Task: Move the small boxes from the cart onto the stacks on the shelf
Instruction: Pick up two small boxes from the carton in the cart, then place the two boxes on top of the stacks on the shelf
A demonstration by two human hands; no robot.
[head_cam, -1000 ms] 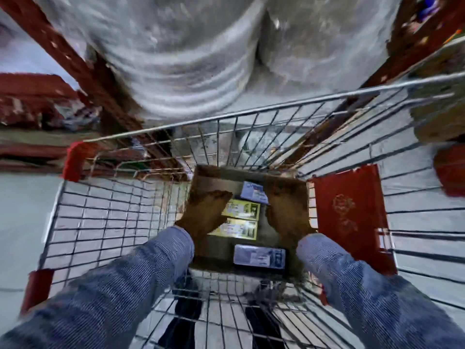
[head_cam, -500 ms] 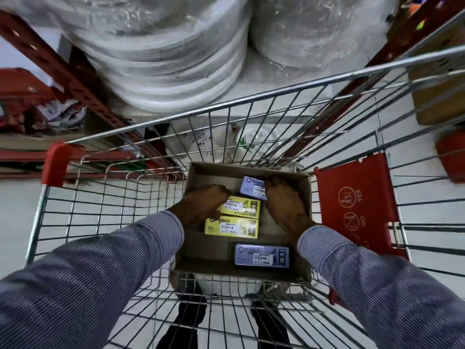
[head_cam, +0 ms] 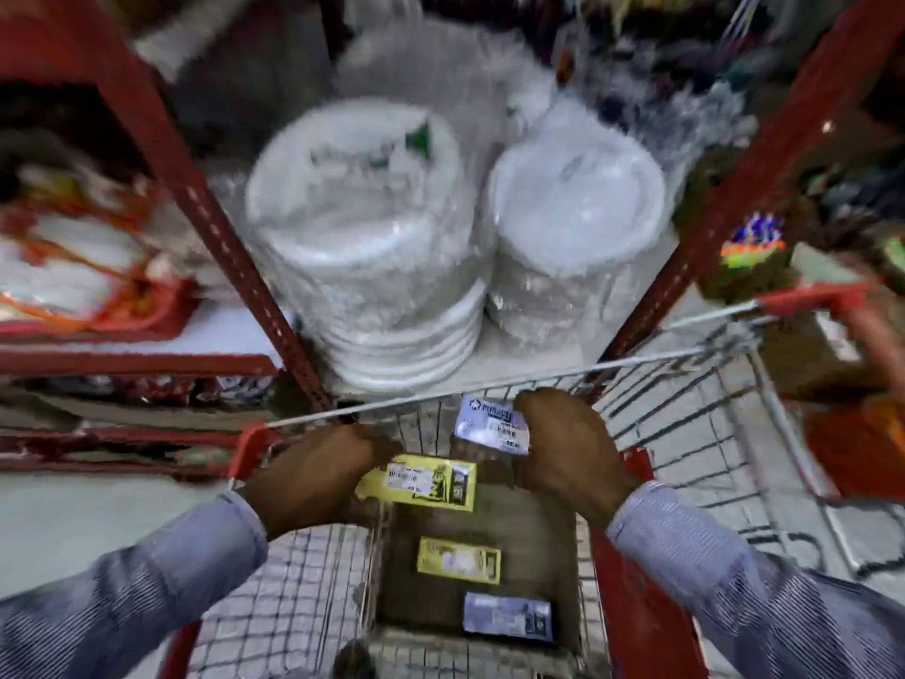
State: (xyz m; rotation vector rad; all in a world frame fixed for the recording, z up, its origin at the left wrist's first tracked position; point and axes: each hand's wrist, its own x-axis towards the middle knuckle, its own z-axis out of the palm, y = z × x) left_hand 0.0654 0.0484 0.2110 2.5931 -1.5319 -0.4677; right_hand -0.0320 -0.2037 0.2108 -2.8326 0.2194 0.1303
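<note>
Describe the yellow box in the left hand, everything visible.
The yellow box is a small, flat, rectangular carton, seemingly printed cardboard, with a white label of dark text and a dark panel at its right end; the print is too blurred to read. It lies long side across, slightly tilted, raised above the brown cardboard carton in the cart. The left hand grips its left end; nothing else visibly touches it.
</note>
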